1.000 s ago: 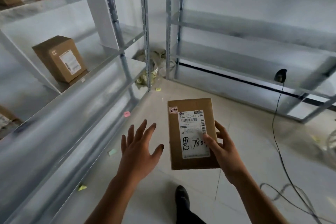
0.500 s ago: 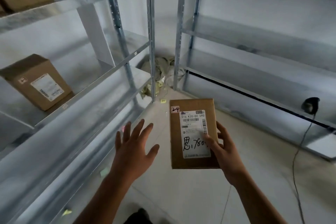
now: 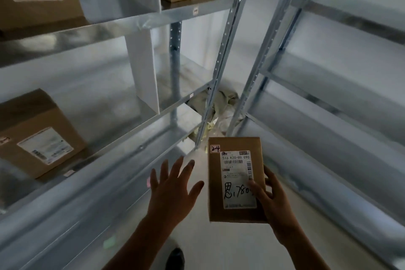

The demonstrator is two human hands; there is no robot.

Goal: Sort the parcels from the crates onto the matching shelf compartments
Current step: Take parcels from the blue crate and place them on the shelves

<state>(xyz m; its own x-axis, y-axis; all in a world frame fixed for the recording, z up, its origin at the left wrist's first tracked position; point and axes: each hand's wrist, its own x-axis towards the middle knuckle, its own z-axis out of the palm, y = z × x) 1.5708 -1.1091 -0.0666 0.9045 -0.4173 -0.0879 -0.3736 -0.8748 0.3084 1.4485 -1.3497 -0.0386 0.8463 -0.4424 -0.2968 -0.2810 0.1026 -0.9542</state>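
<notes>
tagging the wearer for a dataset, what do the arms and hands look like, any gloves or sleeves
The left hand and right hand are bare: no gloves, rings or watch visible. The forearms are bare too, no sleeve in frame.

we see matt brown cardboard parcel (image 3: 235, 178), white paper label (image 3: 237, 178), shiny galvanised metal shelving (image 3: 131, 25), smooth pale floor (image 3: 230, 247)
</notes>
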